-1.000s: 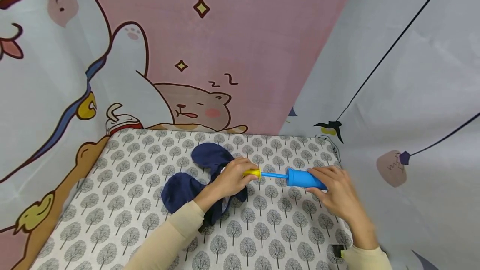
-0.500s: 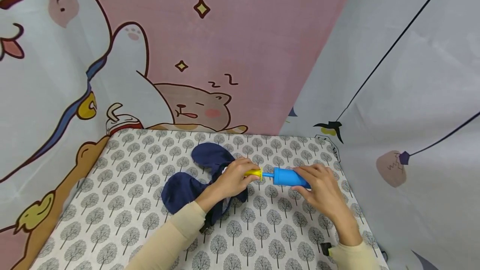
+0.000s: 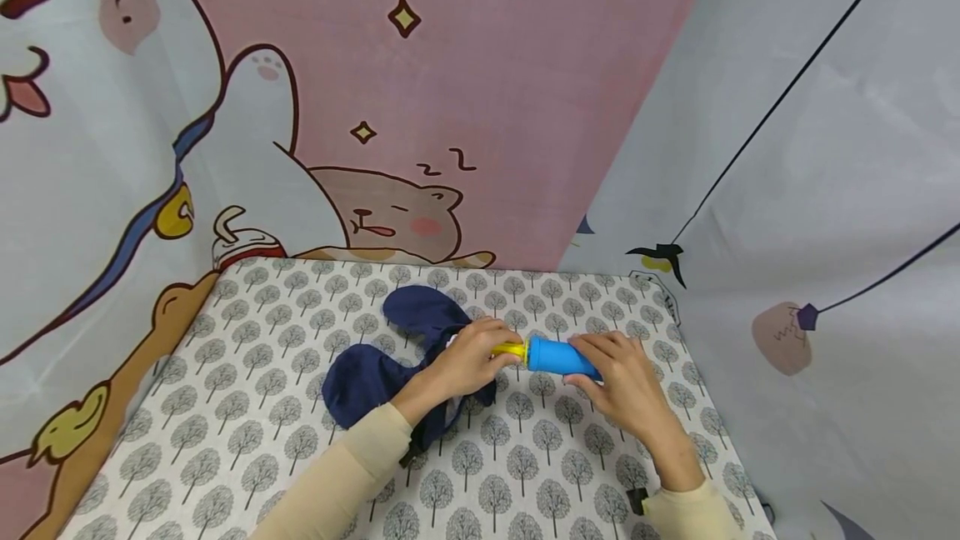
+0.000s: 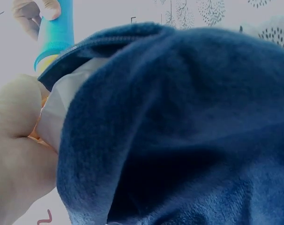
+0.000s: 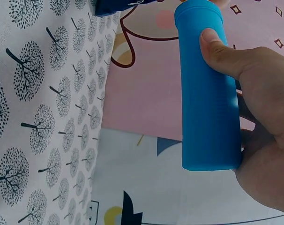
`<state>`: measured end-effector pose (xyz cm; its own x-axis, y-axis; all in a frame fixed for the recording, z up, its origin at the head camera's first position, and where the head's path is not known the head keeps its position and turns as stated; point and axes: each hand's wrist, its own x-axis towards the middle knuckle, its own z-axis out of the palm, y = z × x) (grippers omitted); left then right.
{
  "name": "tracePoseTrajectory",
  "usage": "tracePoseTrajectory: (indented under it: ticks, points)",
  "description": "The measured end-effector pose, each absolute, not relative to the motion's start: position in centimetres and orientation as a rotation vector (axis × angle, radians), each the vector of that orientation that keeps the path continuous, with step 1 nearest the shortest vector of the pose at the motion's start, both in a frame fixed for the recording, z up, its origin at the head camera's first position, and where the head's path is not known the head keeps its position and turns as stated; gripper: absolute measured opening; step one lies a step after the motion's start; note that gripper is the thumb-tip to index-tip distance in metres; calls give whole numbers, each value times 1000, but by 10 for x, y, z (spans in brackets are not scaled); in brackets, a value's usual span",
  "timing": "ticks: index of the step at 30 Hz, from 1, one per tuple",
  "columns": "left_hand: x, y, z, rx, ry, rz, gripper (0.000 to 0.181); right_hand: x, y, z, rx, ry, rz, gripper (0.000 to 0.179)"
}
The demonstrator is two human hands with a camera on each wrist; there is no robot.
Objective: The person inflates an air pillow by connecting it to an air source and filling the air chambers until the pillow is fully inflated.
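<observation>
My left hand (image 3: 474, 358) holds the yellow end (image 3: 512, 350) of a hand air pump, over a dark navy plush cover (image 3: 362, 383) with two rounded lobes. The right hand (image 3: 624, 380) grips the blue pump barrel (image 3: 551, 355), thumb along its side in the right wrist view. Barrel and yellow end meet, and the thin rod between them is hidden. In the left wrist view, the cover's zip (image 4: 109, 41) is open and a whitish lining or bladder (image 4: 62, 96) shows beside my left fingers. Where the yellow end enters the whitish piece is hidden.
A white cloth with grey trees (image 3: 247, 440) covers the table. Printed curtains (image 3: 525, 90) hang behind and at both sides, close to the table's edges. A small black strap piece (image 3: 637, 500) sits by the right sleeve.
My right hand has moved left with the blue barrel, which slid over the thin rod until it met the yellow end. The left hand and the navy cover have stayed nearly still.
</observation>
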<state>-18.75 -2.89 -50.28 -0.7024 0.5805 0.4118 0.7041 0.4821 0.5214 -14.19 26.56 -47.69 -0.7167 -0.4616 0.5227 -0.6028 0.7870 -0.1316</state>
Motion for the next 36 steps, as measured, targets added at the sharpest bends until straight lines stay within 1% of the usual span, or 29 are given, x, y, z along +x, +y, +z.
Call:
tracePoseTrajectory:
  ticks: [9, 16, 24, 31, 36]
  points:
    - [-193, -32, -510, -1152, -2485, -1044, 24, -138, 290, -474, 725, -2486, 448, 64]
    - [-192, -33, -503, -1104, -2569, -1024, 27, -133, 315, -474, 675, -2494, 444, 61]
    - [-191, -36, -502, -1099, -2566, -1038, 26, -128, 344, -473, 637, -2523, 504, 69]
    - [-193, -39, -504, -1111, -2530, -1068, 27, -126, 362, -470, 595, -2542, 518, 66]
    - [-194, -39, -505, -1130, -2480, -1101, 24, -125, 367, -470, 592, -2540, 516, 66]
